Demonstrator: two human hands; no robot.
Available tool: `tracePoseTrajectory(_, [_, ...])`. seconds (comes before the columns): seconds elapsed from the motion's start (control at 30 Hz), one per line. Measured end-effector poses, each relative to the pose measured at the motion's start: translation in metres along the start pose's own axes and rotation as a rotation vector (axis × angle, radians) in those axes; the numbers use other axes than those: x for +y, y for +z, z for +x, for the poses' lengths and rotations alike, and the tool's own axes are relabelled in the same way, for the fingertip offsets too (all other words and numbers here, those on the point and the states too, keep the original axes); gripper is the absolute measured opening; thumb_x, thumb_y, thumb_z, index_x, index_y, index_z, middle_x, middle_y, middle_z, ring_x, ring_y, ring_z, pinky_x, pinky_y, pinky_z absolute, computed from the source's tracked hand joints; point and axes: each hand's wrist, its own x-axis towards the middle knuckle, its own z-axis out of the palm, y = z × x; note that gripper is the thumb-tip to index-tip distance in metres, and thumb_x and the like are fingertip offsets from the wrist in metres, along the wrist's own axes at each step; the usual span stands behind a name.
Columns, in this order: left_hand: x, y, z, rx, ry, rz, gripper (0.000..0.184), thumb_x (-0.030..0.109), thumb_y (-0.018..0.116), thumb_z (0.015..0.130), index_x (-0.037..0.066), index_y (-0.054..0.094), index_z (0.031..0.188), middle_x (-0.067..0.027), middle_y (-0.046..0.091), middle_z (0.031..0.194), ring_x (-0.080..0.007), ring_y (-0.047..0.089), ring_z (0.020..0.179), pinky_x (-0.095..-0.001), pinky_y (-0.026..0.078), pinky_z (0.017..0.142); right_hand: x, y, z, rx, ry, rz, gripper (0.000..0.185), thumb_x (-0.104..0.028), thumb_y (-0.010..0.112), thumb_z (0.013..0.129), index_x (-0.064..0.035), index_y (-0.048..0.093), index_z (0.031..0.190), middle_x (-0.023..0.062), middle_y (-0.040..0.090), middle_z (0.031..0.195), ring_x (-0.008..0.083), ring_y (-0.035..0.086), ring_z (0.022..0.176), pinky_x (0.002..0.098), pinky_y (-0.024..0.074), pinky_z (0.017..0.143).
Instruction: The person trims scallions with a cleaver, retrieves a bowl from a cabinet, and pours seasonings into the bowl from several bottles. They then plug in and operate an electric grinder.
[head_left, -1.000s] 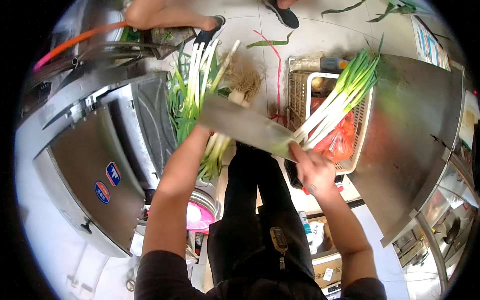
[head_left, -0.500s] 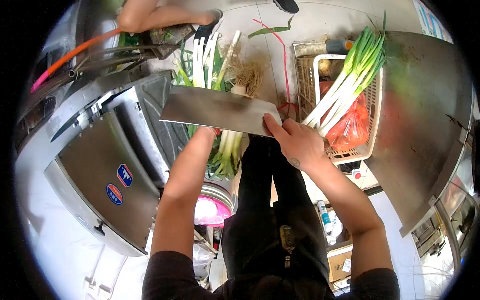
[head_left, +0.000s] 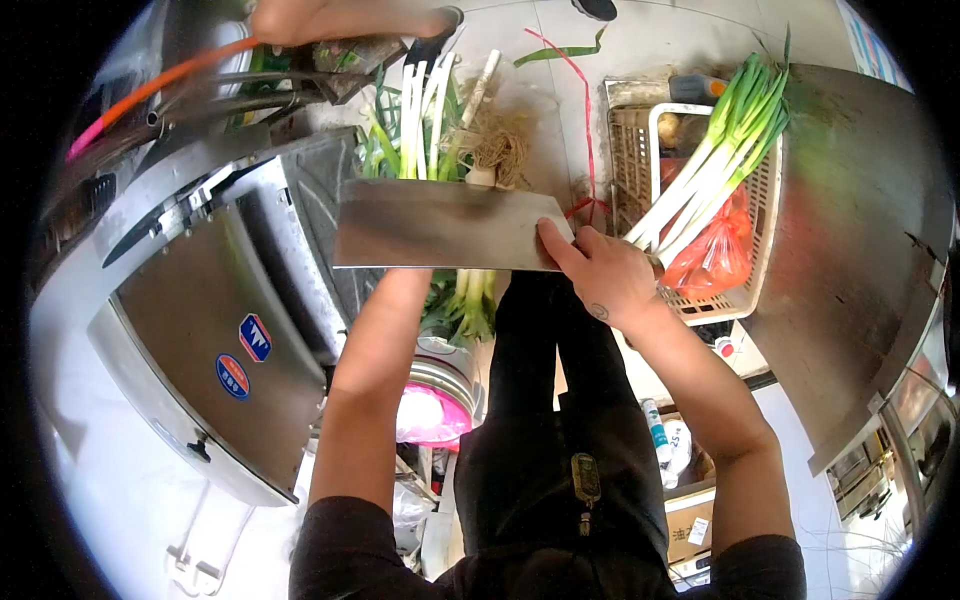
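My right hand [head_left: 608, 272] is wrapped round the handle of a broad cleaver [head_left: 445, 228], its thumb laid along the blade. The blade lies level across the view, pointing left. Behind it my left forearm [head_left: 380, 350] reaches forward; the blade hides the left hand and its fingers. Long leeks [head_left: 420, 120] with white stalks stick out beyond the blade's far edge, beside a tangle of pale roots [head_left: 503, 145]. Nearer to me, pale green leek ends [head_left: 473, 300] show below the blade. Whether the blade touches the leeks cannot be made out.
At right, a beige crate [head_left: 768, 240] holds green onions [head_left: 700, 180] and a red plastic bag [head_left: 715, 255]. A steel panel [head_left: 850, 230] stands beyond it, a steel cabinet [head_left: 210, 330] at left. Another person's leg [head_left: 335, 22] is at the top left, near an orange hose [head_left: 165, 95].
The cleaver has turned from a slant to level, its left end dropping nearer to me. It now hides my left wrist, which showed before. The whole view has shifted slightly.
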Motion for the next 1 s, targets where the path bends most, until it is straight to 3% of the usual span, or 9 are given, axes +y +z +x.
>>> tracePoseTrajectory(0.23, [0.004, 0.004, 0.004, -0.017, 0.014, -0.023, 0.040, 0.035, 0.041, 0.096, 0.005, 0.051, 0.120, -0.0110, 0.054, 0.119, -0.0237, 0.055, 0.102, -0.0380, 0.046, 0.089, 0.000, 0.011, -0.003, -0.027, 0.014, -0.053, 0.050, -0.014, 0.053, 0.074, -0.0176, 0.051, 0.124, 0.0049, 0.048, 0.070, 0.0199, 0.057, 0.057, 0.0327, 0.0475, 0.050])
tracePoseTrajectory(0.6, [0.004, 0.003, -0.010, -0.057, -0.013, -0.103, 0.039, 0.034, 0.044, 0.095, 0.005, 0.051, 0.120, -0.0107, 0.055, 0.117, -0.0224, 0.055, 0.101, -0.0369, 0.047, 0.088, -0.004, 0.034, 0.010, 0.118, -0.042, 0.030, 0.054, -0.009, 0.053, 0.074, -0.0192, 0.049, 0.127, 0.0035, 0.046, 0.071, 0.0198, 0.054, 0.054, 0.0324, 0.0470, 0.048])
tracePoseTrajectory(0.9, [0.003, 0.016, -0.014, -0.263, -0.063, -0.097, 0.037, 0.032, 0.046, 0.094, 0.005, 0.052, 0.120, -0.0105, 0.055, 0.115, -0.0213, 0.055, 0.101, -0.0360, 0.048, 0.087, -0.009, 0.041, 0.024, 0.116, 0.074, -0.006, 0.049, -0.009, 0.053, 0.076, -0.0207, 0.053, 0.124, 0.0045, 0.048, 0.071, 0.0228, 0.055, 0.055, 0.0338, 0.0471, 0.048])
tracePoseTrajectory(0.97, [0.003, 0.018, -0.013, -0.200, -0.092, -0.084, 0.037, 0.032, 0.047, 0.094, 0.005, 0.052, 0.120, -0.0104, 0.056, 0.114, -0.0211, 0.055, 0.101, -0.0358, 0.048, 0.087, -0.005, 0.044, 0.026, 0.055, 0.106, -0.011, 0.049, -0.008, 0.052, 0.077, -0.0213, 0.052, 0.124, 0.0052, 0.049, 0.072, 0.0242, 0.056, 0.055, 0.0349, 0.0477, 0.048])
tracePoseTrajectory(1.0, [-0.002, 0.017, -0.011, 0.000, -0.140, -0.110, 0.038, 0.033, 0.046, 0.094, 0.006, 0.051, 0.121, -0.0096, 0.052, 0.121, -0.0210, 0.053, 0.104, -0.0376, 0.047, 0.088, -0.001, 0.044, 0.025, -0.009, 0.138, -0.018, 0.049, -0.008, 0.051, 0.078, -0.0218, 0.052, 0.124, 0.0059, 0.050, 0.072, 0.0257, 0.057, 0.056, 0.0360, 0.0483, 0.049])
